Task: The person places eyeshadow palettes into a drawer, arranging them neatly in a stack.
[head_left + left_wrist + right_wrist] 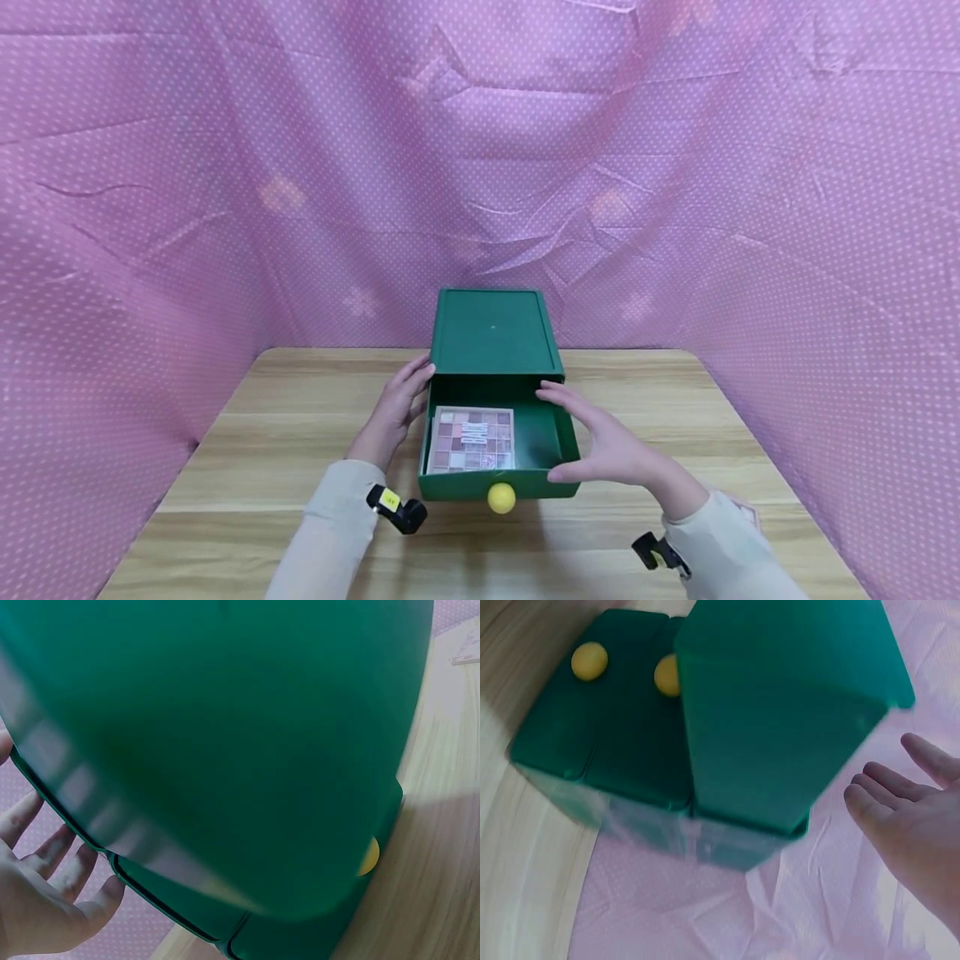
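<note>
A green drawer cabinet [495,333] stands on the table with its top drawer [540,433] pulled out toward me. Inside the drawer, on the left, lies an eyeshadow palette [472,440] with a grid of pinkish squares and the lettering "BACK". A yellow round knob [501,497] sits on the drawer front. My left hand [392,412] is at the cabinet's left side, fingertips right at its front edge. Over the drawer's right side, my right hand [611,442] is spread, with nothing in its grasp. In the right wrist view its fingers [881,787] are apart from the drawer.
Lower drawers with yellow knobs [589,661] are pushed in beneath the top one. A flat pale pink item [748,512] lies on the wooden table [315,417] by my right sleeve. Pink dotted cloth [480,167] hangs behind and at both sides.
</note>
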### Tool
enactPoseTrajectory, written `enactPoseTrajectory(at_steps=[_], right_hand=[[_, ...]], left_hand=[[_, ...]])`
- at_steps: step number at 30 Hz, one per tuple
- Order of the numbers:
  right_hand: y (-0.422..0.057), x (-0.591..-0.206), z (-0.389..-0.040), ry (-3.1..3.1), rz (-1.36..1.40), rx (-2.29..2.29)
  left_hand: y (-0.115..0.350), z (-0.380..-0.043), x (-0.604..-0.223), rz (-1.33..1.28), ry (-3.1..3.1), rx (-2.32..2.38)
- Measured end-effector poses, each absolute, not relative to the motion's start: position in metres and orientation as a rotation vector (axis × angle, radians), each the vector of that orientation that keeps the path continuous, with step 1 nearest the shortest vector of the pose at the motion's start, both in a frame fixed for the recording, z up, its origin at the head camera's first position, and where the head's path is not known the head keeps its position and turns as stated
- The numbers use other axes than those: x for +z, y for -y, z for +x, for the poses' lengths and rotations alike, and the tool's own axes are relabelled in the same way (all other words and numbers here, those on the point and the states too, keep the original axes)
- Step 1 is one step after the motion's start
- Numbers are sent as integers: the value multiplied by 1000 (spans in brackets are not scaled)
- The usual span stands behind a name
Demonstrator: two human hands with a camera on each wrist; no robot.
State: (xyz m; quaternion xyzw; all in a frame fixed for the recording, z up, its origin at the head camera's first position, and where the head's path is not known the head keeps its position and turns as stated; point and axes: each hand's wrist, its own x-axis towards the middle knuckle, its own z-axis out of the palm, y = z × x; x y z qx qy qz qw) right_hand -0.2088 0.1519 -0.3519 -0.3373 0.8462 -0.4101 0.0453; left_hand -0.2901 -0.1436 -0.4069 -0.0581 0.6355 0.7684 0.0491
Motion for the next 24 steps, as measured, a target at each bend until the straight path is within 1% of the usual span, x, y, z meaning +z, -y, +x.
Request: enactPoseTrajectory(at_steps=[8, 13, 18, 24], right_hand=[[-187, -370, -205, -2647, -905, -1399], [-206, -382, -197, -2684, -818, -1510], [-225, -398, -188, -2754, -606, -1530], [-252, -415, -182, -2776, -355, -1446]], left_hand=[[143, -292, -409, -179, -1930, 2344], [143, -293, -408, -168, -1942, 2333], [143, -294, -409, -164, -1953, 2321], [145, -296, -410, -128, -1919, 2364]])
